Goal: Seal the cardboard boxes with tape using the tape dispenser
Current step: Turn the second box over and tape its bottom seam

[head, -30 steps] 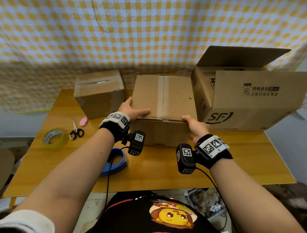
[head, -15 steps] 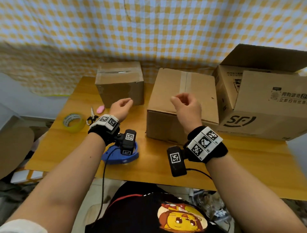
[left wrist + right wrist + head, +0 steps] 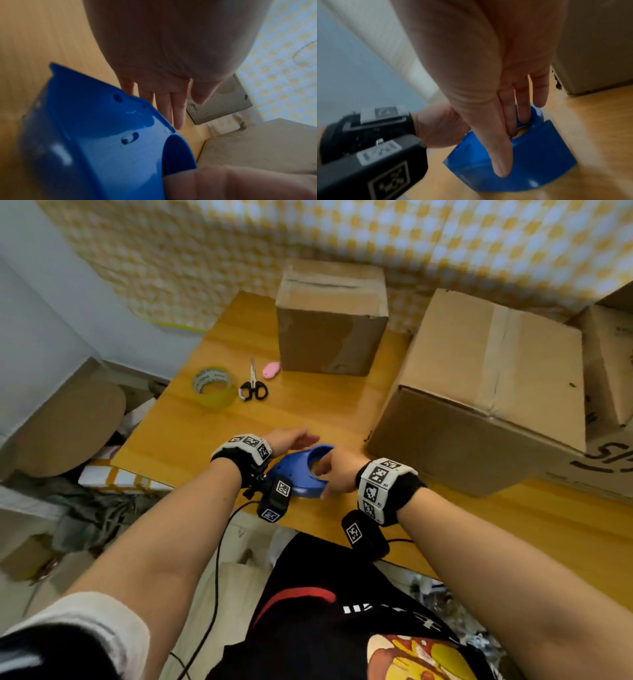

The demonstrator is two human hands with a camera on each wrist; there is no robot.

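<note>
The blue tape dispenser (image 3: 294, 474) stands tipped up near the front edge of the wooden table (image 3: 308, 412). My right hand (image 3: 334, 474) holds it: two fingers (image 3: 522, 115) dip into its round hole and the thumb lies over its outer face (image 3: 547, 155). My left hand (image 3: 291, 438) is open, its straight fingers (image 3: 171, 108) reaching past the far side of the dispenser (image 3: 102, 135). A small cardboard box (image 3: 330, 320) stands at the back. A larger box (image 3: 486, 378) with a tape strip along its top seam sits to the right.
A yellowish tape roll (image 3: 214, 386), black-handled scissors (image 3: 252, 388) and a small pink object (image 3: 271, 369) lie at the left of the table. A bigger printed box (image 3: 609, 361) stands at the far right edge. A checked cloth hangs behind.
Both hands left the larger box and came down to the dispenser. My right fingers went into its hole, and it now sits tipped up instead of flat. The head turned left and down.
</note>
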